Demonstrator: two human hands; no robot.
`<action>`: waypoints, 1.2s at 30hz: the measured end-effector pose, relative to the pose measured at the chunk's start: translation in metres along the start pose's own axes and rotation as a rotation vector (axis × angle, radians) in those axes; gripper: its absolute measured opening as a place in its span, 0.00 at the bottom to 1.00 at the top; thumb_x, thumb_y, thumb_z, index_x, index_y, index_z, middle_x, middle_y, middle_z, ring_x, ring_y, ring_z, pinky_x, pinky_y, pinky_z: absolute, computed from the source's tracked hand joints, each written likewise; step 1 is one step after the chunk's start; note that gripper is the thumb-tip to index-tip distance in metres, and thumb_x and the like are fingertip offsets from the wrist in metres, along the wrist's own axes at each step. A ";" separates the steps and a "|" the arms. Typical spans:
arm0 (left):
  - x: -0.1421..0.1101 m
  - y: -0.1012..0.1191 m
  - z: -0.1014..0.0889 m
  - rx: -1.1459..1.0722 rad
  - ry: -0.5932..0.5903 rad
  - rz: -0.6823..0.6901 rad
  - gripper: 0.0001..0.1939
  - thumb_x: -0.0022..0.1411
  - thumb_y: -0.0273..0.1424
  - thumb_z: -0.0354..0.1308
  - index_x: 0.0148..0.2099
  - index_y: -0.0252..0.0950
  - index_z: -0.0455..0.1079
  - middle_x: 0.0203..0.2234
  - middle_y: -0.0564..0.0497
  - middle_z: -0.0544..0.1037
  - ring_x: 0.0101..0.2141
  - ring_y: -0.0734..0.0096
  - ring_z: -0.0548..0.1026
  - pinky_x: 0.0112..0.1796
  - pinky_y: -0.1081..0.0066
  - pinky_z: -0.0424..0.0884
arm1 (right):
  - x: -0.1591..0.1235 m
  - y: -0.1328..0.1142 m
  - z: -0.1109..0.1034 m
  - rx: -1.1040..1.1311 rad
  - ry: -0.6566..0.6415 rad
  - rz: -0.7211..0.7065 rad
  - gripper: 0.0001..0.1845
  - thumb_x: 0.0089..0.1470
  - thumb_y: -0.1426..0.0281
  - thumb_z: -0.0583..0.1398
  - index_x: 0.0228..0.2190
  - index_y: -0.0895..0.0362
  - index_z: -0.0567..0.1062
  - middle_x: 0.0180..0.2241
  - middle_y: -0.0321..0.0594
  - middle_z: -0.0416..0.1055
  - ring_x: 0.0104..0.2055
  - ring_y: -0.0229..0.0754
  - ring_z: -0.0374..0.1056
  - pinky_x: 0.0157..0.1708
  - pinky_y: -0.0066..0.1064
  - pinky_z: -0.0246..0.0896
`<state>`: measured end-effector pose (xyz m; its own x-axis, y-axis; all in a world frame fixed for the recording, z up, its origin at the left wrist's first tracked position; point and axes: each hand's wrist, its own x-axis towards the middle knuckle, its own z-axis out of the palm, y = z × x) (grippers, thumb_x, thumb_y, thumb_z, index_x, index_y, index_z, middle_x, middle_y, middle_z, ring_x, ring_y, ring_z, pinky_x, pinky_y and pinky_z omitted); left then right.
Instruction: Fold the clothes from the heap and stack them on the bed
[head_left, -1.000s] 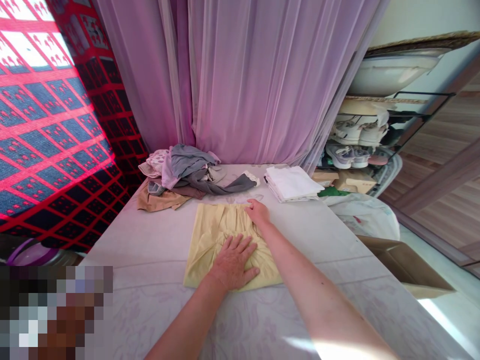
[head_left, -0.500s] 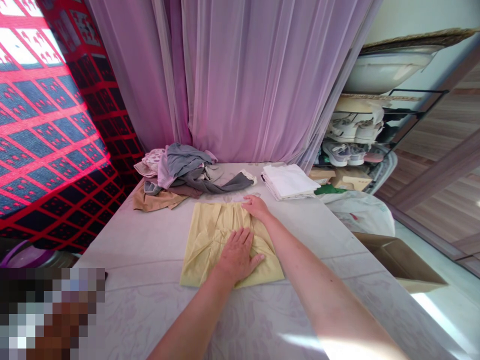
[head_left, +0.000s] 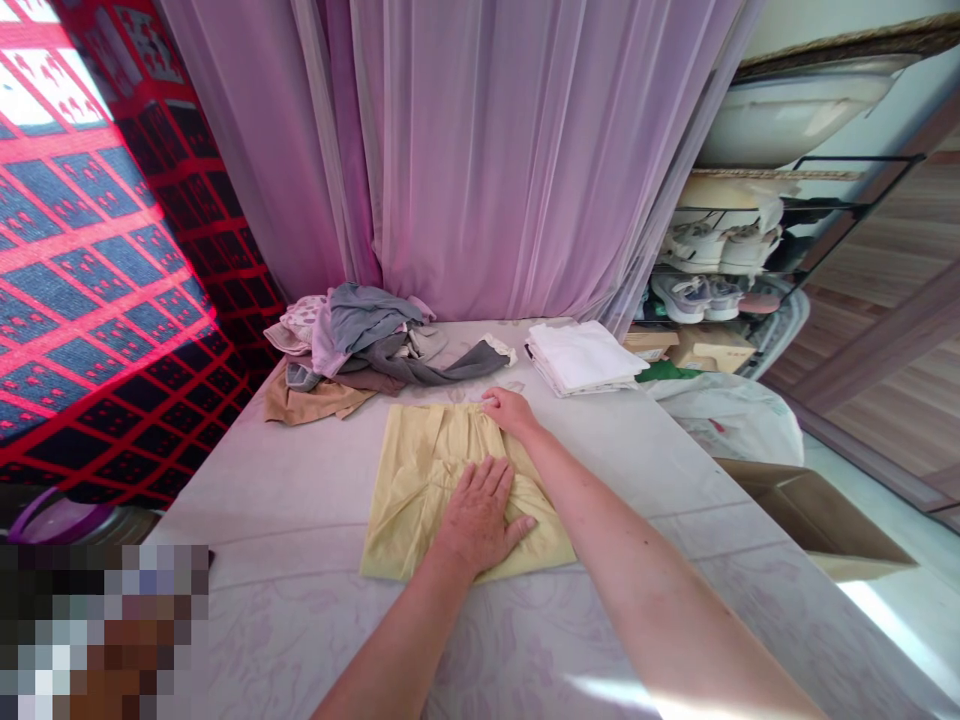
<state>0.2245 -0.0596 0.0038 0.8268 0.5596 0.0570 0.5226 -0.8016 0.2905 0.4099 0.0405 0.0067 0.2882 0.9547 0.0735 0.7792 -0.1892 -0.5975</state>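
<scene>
A pale yellow garment point(head_left: 409, 500) with gathered, wrinkled cloth lies folded on the bed-like surface in front of me. My left hand point(head_left: 480, 510) rests flat on its lower middle, fingers stretched out and thumb to the right. At the garment's far edge, right of centre, my right hand point(head_left: 510, 412) has its fingers closed on the cloth. The fingertips there are partly hidden, and my right forearm covers the garment's right side.
A loose heap of clothes point(head_left: 367, 335) lies at the back left. Folded white cloths point(head_left: 585, 355) are stacked at the back right, before a purple curtain point(head_left: 480, 170). Beyond the right edge stand a shoe rack point(head_left: 795, 208) and an open cardboard box point(head_left: 825, 520).
Both hands keep nearly the same places on the yellow garment. The left hand has shifted very slightly to the right, and the camera view has moved a little.
</scene>
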 end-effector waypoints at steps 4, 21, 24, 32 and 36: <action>0.000 0.000 0.001 0.010 0.003 -0.018 0.38 0.65 0.54 0.39 0.68 0.35 0.52 0.67 0.43 0.52 0.66 0.56 0.49 0.64 0.52 0.46 | -0.001 0.004 0.002 -0.061 0.022 -0.060 0.11 0.52 0.70 0.62 0.40 0.51 0.75 0.35 0.35 0.75 0.39 0.39 0.69 0.43 0.28 0.59; 0.001 0.000 0.004 0.023 0.026 -0.028 0.38 0.64 0.54 0.42 0.67 0.35 0.54 0.66 0.41 0.54 0.65 0.53 0.51 0.63 0.51 0.47 | -0.030 0.014 -0.006 -0.235 -0.017 -0.126 0.27 0.46 0.55 0.66 0.47 0.50 0.71 0.54 0.43 0.66 0.60 0.50 0.56 0.58 0.44 0.46; 0.001 0.000 0.004 0.020 0.025 -0.034 0.38 0.64 0.54 0.42 0.67 0.35 0.54 0.66 0.42 0.54 0.65 0.54 0.51 0.63 0.51 0.47 | -0.018 0.008 -0.001 -0.240 0.042 -0.054 0.19 0.49 0.55 0.64 0.41 0.52 0.72 0.48 0.42 0.69 0.56 0.48 0.60 0.55 0.42 0.48; 0.000 0.001 0.004 0.005 0.014 -0.039 0.39 0.64 0.55 0.39 0.67 0.34 0.54 0.66 0.42 0.53 0.66 0.54 0.50 0.63 0.52 0.45 | 0.001 0.009 0.009 -0.264 0.119 0.050 0.19 0.51 0.54 0.63 0.38 0.54 0.71 0.49 0.44 0.67 0.55 0.48 0.59 0.54 0.43 0.47; 0.001 0.001 0.004 0.007 0.005 -0.043 0.39 0.64 0.55 0.39 0.67 0.34 0.54 0.67 0.42 0.53 0.66 0.54 0.50 0.63 0.53 0.45 | 0.004 0.007 0.010 -0.275 0.118 0.070 0.19 0.51 0.53 0.62 0.38 0.54 0.72 0.49 0.45 0.66 0.55 0.50 0.58 0.54 0.45 0.46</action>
<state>0.2264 -0.0609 0.0002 0.8025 0.5945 0.0499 0.5588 -0.7783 0.2864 0.4113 0.0448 -0.0051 0.3967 0.9070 0.1413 0.8719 -0.3242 -0.3669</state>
